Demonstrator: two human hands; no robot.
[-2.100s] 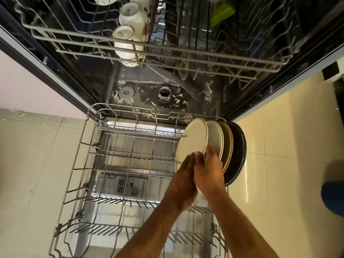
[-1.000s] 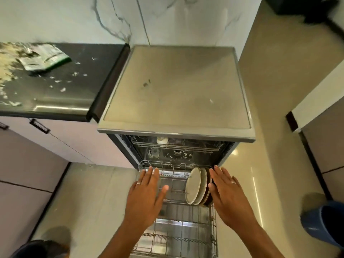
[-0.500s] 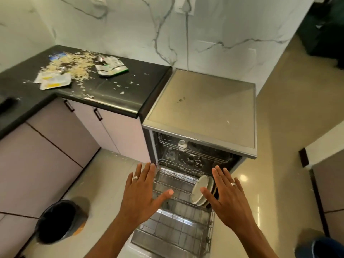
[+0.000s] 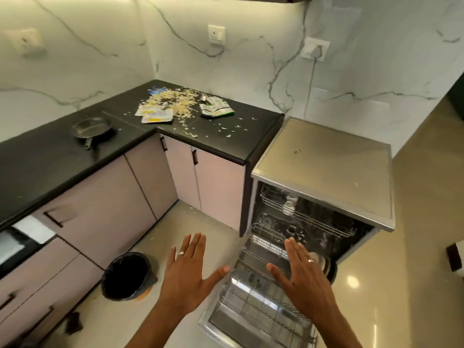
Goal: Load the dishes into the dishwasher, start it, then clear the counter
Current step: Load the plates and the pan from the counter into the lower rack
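Head view: both hands are raised, palms down and empty, in the lower centre of the frame. The left hand [image 4: 187,275] hangs over the floor with fingers straight and spread; the right hand [image 4: 302,275] hangs over the pulled-out lower rack [image 4: 253,305], fingers straight and together, touching nothing. The dishwasher [image 4: 324,177] stands open at right of centre. Plates [image 4: 325,266] stand on edge at the rack's right side, partly hidden behind the right hand; a white cup [image 4: 290,205] sits in the upper rack. On the black counter [image 4: 213,144], a frying pan [image 4: 93,128] lies at upper left, well apart from the dishwasher, and packets [image 4: 155,114] lie among scattered flakes [image 4: 175,99] near the top centre. Assessment: loading appears to be in hand, not finished, since the pan remains out. The next move likely calls for reaching to the counter for the pan, then finding it room in the rack beside the plates.
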